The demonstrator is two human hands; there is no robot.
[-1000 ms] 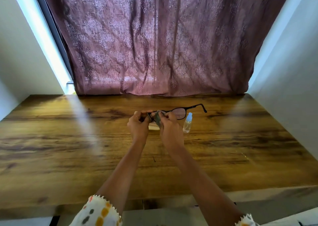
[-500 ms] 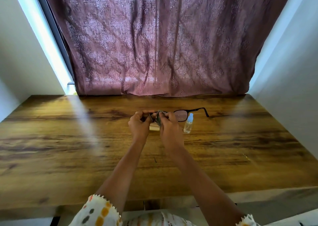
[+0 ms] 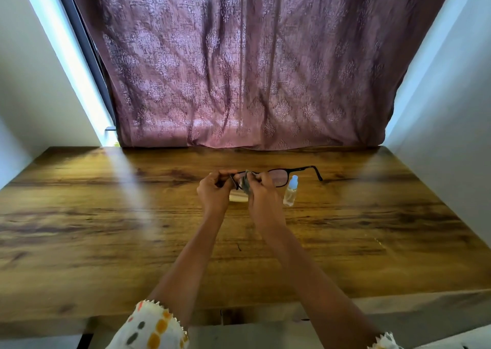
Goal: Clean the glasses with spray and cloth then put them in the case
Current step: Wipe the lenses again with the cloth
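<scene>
Black-framed glasses (image 3: 281, 177) are held above the wooden table (image 3: 106, 229), one arm sticking out to the right. My left hand (image 3: 214, 193) grips the frame's left end. My right hand (image 3: 261, 197) pinches a grey-green cloth (image 3: 245, 183) against the left lens. A small clear spray bottle (image 3: 290, 194) with a white cap stands on the table just right of my right hand. A pale flat object (image 3: 237, 197), perhaps the case, lies on the table under my hands and is mostly hidden.
A purple patterned curtain (image 3: 252, 70) hangs behind the table's far edge. White walls close in on both sides. The table's front edge (image 3: 265, 314) runs below my forearms.
The glasses have tilted slightly, their right arm dropping lower and further right. Both hands keep their grip, the cloth shifting a little on the left lens.
</scene>
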